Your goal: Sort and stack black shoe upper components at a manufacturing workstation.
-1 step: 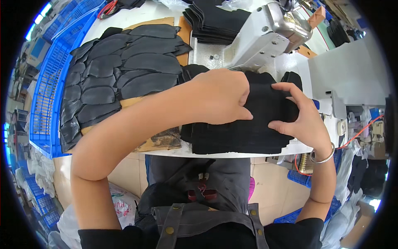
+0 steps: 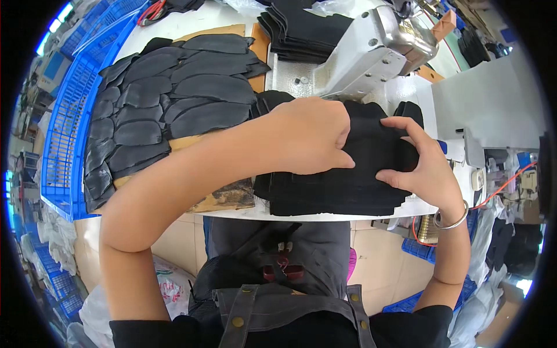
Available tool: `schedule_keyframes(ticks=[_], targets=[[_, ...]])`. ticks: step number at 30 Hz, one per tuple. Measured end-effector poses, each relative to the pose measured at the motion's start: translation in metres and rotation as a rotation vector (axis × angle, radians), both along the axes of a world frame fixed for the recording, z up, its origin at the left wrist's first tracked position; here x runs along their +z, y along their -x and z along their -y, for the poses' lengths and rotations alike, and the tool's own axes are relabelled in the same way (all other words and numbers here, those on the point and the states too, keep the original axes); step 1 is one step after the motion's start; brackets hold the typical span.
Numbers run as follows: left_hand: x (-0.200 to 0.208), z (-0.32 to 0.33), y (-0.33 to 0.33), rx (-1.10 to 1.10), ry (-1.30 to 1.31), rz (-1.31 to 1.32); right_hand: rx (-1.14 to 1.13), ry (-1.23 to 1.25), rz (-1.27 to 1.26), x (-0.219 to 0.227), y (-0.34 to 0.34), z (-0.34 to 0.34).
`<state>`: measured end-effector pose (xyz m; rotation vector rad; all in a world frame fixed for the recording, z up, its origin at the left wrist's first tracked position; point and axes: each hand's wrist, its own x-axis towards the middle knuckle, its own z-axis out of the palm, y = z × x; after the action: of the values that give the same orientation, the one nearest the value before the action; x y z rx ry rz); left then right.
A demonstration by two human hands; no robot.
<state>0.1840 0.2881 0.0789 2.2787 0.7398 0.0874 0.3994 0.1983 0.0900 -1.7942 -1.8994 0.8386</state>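
Note:
Flat black cut pieces (image 2: 371, 145), apparently fabric, lie layered on the white table in front of me. My left hand (image 2: 313, 133) reaches across them from the left. Its fingers are curled under and mostly hidden, with the thumb pointing right along the black surface; what they hold, if anything, is out of sight. At the right edge of the pieces, my right hand (image 2: 426, 165) curves with thumb and index finger wide apart, their tips resting on the black material. A metal bangle (image 2: 451, 216) circles my right wrist.
Overlapping dark curved pieces (image 2: 212, 87) cover a brown board (image 2: 223, 197) on the left. A blue plastic basket (image 2: 67, 136) stands beyond. A white sewing machine (image 2: 362, 55) rises just behind the pieces, with a folded black stack (image 2: 304, 29) at its left.

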Motion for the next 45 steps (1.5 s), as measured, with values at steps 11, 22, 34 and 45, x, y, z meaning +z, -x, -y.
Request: schedule_keyframes(ticks=[11, 22, 34, 45], targets=[[-0.011, 0.008, 0.007, -0.001, -0.151, 0.162, 0.016, -0.023, 0.024, -0.001, 0.002, 0.0], [-0.021, 0.096, -0.012, 0.096, -0.863, 0.19, 0.081, -0.224, 0.048, -0.016, -0.008, 0.004], [-0.057, 0.099, -0.03, 0.129, -0.739, 0.082, -0.165, -0.282, -0.154, -0.026, -0.031, 0.021], [-0.057, 0.1, -0.027, 0.108, -0.745, 0.051, 0.01, -0.55, 0.074, -0.038, -0.031, 0.025]])
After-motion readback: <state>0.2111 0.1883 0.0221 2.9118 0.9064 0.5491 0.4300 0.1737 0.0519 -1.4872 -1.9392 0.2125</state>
